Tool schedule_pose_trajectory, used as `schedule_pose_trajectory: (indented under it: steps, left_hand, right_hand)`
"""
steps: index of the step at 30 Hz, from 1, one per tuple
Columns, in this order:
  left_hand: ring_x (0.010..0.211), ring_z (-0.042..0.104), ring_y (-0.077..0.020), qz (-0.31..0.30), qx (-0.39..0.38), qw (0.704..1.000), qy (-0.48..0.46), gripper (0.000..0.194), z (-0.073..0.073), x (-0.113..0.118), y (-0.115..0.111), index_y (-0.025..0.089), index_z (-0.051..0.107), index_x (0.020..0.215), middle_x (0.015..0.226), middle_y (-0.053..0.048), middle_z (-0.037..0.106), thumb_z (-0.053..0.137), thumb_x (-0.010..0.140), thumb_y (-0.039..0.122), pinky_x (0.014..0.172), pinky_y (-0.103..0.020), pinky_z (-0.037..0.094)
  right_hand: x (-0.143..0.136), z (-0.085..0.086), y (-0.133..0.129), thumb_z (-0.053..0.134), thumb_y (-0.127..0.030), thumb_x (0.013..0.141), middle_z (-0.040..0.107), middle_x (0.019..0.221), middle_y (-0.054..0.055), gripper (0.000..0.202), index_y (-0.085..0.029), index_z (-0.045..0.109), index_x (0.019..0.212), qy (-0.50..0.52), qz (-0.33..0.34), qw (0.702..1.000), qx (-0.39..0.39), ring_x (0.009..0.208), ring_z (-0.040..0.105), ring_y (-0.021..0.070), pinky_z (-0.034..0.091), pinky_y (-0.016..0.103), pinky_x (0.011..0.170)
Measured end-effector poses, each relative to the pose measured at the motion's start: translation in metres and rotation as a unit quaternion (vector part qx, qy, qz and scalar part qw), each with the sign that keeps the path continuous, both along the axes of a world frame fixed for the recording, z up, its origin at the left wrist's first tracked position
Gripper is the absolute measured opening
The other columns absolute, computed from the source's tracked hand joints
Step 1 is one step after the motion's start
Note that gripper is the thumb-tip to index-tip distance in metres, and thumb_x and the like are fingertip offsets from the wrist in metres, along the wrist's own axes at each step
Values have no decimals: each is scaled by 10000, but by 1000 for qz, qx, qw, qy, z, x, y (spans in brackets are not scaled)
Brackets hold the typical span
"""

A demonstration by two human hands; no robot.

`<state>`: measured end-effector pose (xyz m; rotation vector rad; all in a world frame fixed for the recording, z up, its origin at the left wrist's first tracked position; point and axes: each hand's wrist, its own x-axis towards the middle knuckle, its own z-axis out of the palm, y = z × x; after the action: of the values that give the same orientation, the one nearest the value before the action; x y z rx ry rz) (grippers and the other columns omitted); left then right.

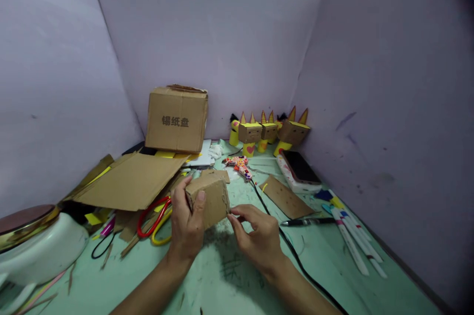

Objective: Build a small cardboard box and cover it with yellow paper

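A small brown cardboard box (216, 201) is raised above the green table, tilted, with a rough torn edge on its right side. My left hand (188, 223) is closed around its left end, the thumb lying across the front face. With thumb and forefinger, my right hand (257, 236) pinches the box's lower right corner; any small scrap between those fingertips is too small to make out. Just left of my left hand lie scissors with a red handle (140, 223) and a yellow one. Beyond the box rests a patterned glue gun (240, 164).
Cardboard sheets (133, 181) and a larger carton (177, 120) stand at left. A lidded white cup (55, 241) is near left. Yellow cardboard figures (250, 135) line the back. To the right are a phone (300, 167), a pen (307, 222) and markers (350, 241). A black cable (292, 251) passes my right hand.
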<state>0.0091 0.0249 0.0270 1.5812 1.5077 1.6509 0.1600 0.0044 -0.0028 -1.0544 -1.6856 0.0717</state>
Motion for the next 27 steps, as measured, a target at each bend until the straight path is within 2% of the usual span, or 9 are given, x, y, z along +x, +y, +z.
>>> schedule_pose_trajectory:
  steps: [3, 8, 13, 17, 19, 22, 24, 27]
  left_hand:
    - [1162, 432, -288, 28, 51, 992, 112, 492, 0, 3, -4, 153, 400, 1259, 1239, -149, 424, 429, 873, 457, 995, -471, 342]
    - [1188, 382, -328, 56, 124, 962, 238, 515, 2, 9, -15, 108, 368, 1274, 1259, -195, 372, 424, 880, 434, 964, -507, 357]
    - [1167, 398, -302, 45, 165, 949, 263, 496, 1, 12, -19, 113, 338, 1293, 1256, -189, 357, 413, 893, 397, 946, -470, 381]
    - [1203, 372, -292, 24, 177, 952, 248, 491, -2, 8, -15, 119, 343, 1296, 1254, -177, 380, 416, 893, 390, 980, -453, 355]
    - [1196, 391, -285, 8, 151, 963, 225, 488, 0, 3, -9, 119, 372, 1283, 1249, -175, 406, 403, 893, 409, 993, -453, 342]
    - [1165, 448, -274, -44, 58, 982, 172, 514, 6, -6, 1, 133, 416, 1270, 1252, -161, 456, 384, 881, 468, 993, -445, 350]
    - [1142, 482, -276, -78, -13, 987, 136, 545, 12, -11, 9, 143, 450, 1253, 1249, -146, 499, 372, 863, 516, 984, -440, 364]
    - [1140, 498, -289, -93, -82, 986, 108, 598, 19, -16, 18, 130, 505, 1210, 1249, -142, 542, 370, 824, 566, 990, -434, 361]
  right_hand:
    - [-4, -1, 0, 565, -154, 795, 722, 747, 57, 101, -161, 664, 815, -63, -36, 997, 17, 631, 670, 150, 470, 217, 574]
    - [-13, 0, -1, 527, -161, 773, 696, 648, 39, 156, -172, 665, 703, -118, -114, 986, -17, 564, 647, 156, 373, 237, 512]
    - [-11, 2, 2, 532, -194, 754, 650, 575, 18, 154, -173, 634, 641, -111, -130, 984, -48, 508, 595, 133, 310, 234, 496]
    - [-6, 6, 3, 528, -216, 722, 640, 596, 24, 137, -162, 625, 643, -36, -81, 988, -128, 505, 552, 119, 321, 219, 513]
    - [-5, 10, 4, 544, -211, 664, 613, 579, 14, 100, -165, 614, 611, 51, -37, 975, -214, 511, 519, 118, 325, 218, 517]
    - [-4, 16, 8, 519, -187, 571, 534, 498, -10, 75, -175, 560, 510, 178, 20, 927, -329, 493, 465, 115, 322, 217, 493]
    - [-4, 19, 11, 481, -197, 546, 515, 469, -15, 83, -178, 536, 486, 219, 50, 903, -365, 460, 449, 108, 329, 216, 468]
    - [-3, 19, 16, 466, -226, 532, 527, 469, -17, 89, -174, 534, 510, 263, 80, 881, -385, 416, 438, 95, 341, 212, 440]
